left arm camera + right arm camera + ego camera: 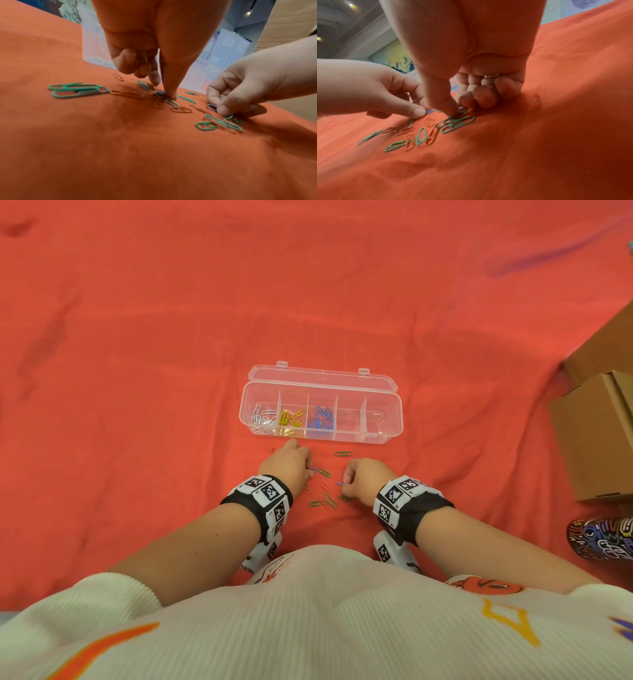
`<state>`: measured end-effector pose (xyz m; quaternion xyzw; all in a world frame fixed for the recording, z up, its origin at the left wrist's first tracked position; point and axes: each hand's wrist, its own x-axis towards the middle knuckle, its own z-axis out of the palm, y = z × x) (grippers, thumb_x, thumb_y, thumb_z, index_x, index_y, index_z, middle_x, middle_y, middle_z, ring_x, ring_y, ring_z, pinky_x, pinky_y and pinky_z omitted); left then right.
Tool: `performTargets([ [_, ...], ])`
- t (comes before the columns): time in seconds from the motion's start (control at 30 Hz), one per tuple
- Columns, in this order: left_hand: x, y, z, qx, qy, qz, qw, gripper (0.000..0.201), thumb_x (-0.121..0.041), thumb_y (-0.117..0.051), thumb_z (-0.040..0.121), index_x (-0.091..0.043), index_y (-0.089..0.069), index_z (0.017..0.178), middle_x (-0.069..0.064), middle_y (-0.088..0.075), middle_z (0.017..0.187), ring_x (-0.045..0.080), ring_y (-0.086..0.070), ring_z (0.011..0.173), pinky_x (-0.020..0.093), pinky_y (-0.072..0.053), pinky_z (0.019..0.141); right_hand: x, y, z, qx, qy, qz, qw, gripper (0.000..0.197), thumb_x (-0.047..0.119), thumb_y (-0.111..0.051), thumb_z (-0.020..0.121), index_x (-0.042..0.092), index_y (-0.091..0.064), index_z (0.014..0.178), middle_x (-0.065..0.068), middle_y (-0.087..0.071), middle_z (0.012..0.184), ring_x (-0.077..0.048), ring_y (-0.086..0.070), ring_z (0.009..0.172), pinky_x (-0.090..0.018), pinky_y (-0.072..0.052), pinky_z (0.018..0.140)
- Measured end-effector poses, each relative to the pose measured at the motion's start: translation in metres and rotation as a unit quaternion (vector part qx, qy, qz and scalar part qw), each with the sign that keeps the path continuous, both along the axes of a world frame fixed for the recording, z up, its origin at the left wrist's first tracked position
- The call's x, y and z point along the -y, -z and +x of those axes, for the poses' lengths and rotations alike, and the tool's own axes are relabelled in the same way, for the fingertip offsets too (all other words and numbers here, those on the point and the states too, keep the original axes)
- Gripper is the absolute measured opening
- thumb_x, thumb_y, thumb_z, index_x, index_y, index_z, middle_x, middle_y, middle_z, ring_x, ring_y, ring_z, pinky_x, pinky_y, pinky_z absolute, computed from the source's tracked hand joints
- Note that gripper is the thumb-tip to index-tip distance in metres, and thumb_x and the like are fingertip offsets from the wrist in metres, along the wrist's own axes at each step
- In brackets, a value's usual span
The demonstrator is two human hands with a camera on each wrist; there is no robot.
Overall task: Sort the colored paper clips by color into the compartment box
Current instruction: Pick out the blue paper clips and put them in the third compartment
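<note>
Ribbed cream sweater [308, 628] fills the foreground as a person bends over a red cloth [137, 371], both wrists strapped with marker-covered bands. At left, the left hand [287, 465] pinches a blue paper clip [312, 470] between thumb and forefinger, its other fingers curled, the clip just off a green one [324, 473]. Between the hands, loose green paper clips [323, 501] and red paper clips [317, 487] lie scattered on the cloth, one green clip [343, 454] lying apart nearer the box. At right, the right hand [366, 479] pinches a second blue clip [340, 483], remaining fingers tucked under. Beyond them sits the clear compartment box [383, 419], lid open, holding white clips [262, 417] in its leftmost compartment, then yellow clips [291, 419], then blue clips [322, 419]; the two right compartments show none. Cardboard boxes [592, 433] stand at far right
</note>
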<state>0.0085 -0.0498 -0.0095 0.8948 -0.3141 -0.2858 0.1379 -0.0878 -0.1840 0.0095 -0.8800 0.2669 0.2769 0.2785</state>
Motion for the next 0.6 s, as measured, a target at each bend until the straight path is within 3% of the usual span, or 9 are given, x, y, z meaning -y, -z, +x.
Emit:
performTargets([
  [0.13, 0.001, -0.001, 0.002, -0.027, -0.013, 0.012, 0.999, 0.012, -0.021, -0.062, 0.084, -0.013, -0.06, 0.093, 0.007, -0.05, 0.109, 0.026, -0.056, 0.098, 0.041, -0.048, 0.085, 0.0, -0.002, -0.004, 0.027, -0.017, 0.01, 0.999, 0.012, 0.014, -0.066, 0.075, 0.019, -0.056, 0.074, 0.005, -0.053, 0.069, -0.017, -0.052, 0.073, -0.025, -0.039, 0.067],
  [0.27, -0.002, -0.004, 0.002, -0.033, 0.029, 0.014, 0.999, 0.01, -0.022, -0.062, 0.082, -0.016, -0.06, 0.09, 0.007, -0.057, 0.106, 0.025, -0.059, 0.095, 0.04, -0.05, 0.087, 0.002, -0.01, -0.004, 0.163, 0.013, 0.037, 0.986, 0.01, 0.011, -0.066, 0.073, 0.019, -0.061, 0.075, 0.004, -0.058, 0.075, -0.014, -0.051, 0.069, -0.022, -0.038, 0.066],
  [0.4, -0.008, -0.011, 0.002, -0.039, 0.02, -0.049, 0.998, 0.006, -0.018, -0.063, 0.078, -0.017, -0.063, 0.085, -0.001, -0.062, 0.082, 0.018, -0.057, 0.075, 0.035, -0.052, 0.078, 0.006, -0.016, 0.004, 0.219, 0.058, 0.046, 0.973, 0.012, 0.014, -0.065, 0.08, 0.018, -0.067, 0.092, 0.007, -0.06, 0.075, -0.008, -0.049, 0.063, -0.025, -0.042, 0.069],
  [0.47, -0.008, -0.017, 0.006, -0.03, 0.002, -0.095, 0.995, 0.006, -0.018, -0.066, 0.078, -0.017, -0.066, 0.084, -0.006, -0.059, 0.077, 0.012, -0.053, 0.07, 0.024, -0.049, 0.072, 0.01, -0.018, 0.01, 0.232, 0.074, 0.034, 0.969, 0.023, 0.017, -0.064, 0.083, 0.022, -0.067, 0.104, 0.008, -0.064, 0.082, -0.002, -0.048, 0.064, -0.022, -0.039, 0.071],
  [0.53, -0.005, -0.026, 0.011, -0.02, -0.011, -0.145, 0.989, 0.007, -0.018, -0.067, 0.08, -0.016, -0.069, 0.086, -0.008, -0.058, 0.079, 0.006, -0.049, 0.063, 0.005, -0.037, 0.06, 0.013, -0.023, 0.018, 0.246, 0.082, 0.026, 0.965, 0.028, 0.015, -0.06, 0.085, 0.024, -0.067, 0.11, 0.01, -0.064, 0.088, 0.005, -0.046, 0.062, -0.017, -0.036, 0.067],
  [0.6, 0.0, -0.035, 0.017, -0.01, -0.02, -0.182, 0.983, 0.008, -0.018, -0.067, 0.081, -0.016, -0.07, 0.087, -0.009, -0.058, 0.079, -0.005, -0.043, 0.057, 0.005, -0.035, 0.058, 0.016, -0.029, 0.025, 0.26, 0.091, 0.013, 0.961, 0.026, 0.013, -0.058, 0.086, 0.022, -0.069, 0.108, 0.011, -0.061, 0.087, 0.002, -0.048, 0.063, -0.016, -0.037, 0.066],
])
